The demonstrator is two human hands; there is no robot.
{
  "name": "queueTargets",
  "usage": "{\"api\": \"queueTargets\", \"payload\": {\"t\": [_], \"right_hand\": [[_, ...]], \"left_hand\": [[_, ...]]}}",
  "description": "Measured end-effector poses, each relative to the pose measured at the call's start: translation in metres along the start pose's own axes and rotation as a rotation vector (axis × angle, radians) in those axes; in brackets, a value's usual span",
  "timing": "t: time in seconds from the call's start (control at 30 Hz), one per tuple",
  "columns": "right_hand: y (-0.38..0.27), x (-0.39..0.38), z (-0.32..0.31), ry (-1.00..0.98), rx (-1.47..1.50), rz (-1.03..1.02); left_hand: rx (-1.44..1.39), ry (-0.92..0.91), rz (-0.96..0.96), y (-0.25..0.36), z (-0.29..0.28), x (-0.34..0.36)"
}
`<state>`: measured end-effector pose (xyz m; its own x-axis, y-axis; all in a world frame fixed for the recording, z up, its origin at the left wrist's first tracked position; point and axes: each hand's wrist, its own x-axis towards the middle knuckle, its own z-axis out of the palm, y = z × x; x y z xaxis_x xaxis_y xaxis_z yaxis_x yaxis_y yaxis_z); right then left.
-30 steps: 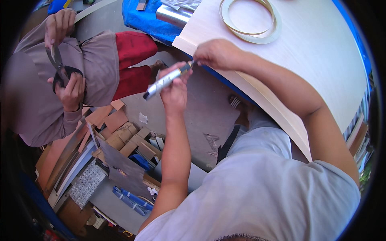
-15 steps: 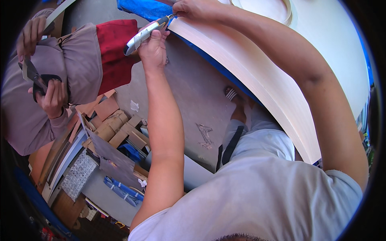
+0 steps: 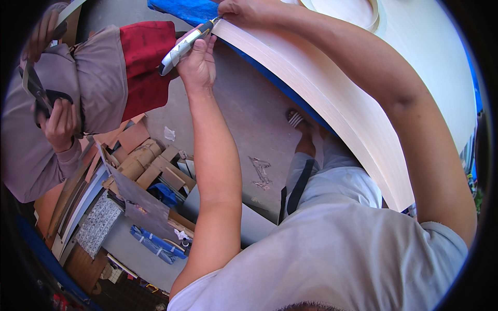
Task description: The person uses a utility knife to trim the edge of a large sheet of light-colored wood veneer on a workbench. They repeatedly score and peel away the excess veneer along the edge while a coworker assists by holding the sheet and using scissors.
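My left hand [image 3: 198,59] is closed round a slim silver tool [image 3: 181,50] with a dark, yellow-trimmed front end, held diagonally beside the pale wooden board's near corner. My right hand [image 3: 233,11] is pinched at the narrow tip of that tool, just above the corner; the tip itself is small and partly hidden by my fingers. The pale board [image 3: 311,88], with a thick edge, runs from that corner down to my right side, under my right arm. A blue sheet [image 3: 272,83] shows along its underside.
A co-worker [image 3: 88,78] in red shorts stands at the left holding black-handled scissors [image 3: 39,90] and a strip. Wood offcuts, cardboard [image 3: 135,160] and wrapped blue bundles [image 3: 155,243] lie lower left. Coiled edging [image 3: 374,15] rests on the board. My sandalled foot [image 3: 295,118] is on the floor.
Both my hands and the silver tool have moved up and left in the view to the board's corner, mostly in the first half second. The co-worker's scissors sit lower and further left.
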<state>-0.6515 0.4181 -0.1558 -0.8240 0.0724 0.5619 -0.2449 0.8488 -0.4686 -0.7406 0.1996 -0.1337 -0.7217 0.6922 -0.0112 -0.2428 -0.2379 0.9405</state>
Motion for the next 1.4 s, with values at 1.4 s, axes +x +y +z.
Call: {"api": "queueTargets", "payload": {"t": [1.4], "right_hand": [[-0.018,-0.017,0.004,0.039,-0.047,-0.021]], "left_hand": [[-0.08,0.002,0.049,-0.006,0.0,-0.023]]}}
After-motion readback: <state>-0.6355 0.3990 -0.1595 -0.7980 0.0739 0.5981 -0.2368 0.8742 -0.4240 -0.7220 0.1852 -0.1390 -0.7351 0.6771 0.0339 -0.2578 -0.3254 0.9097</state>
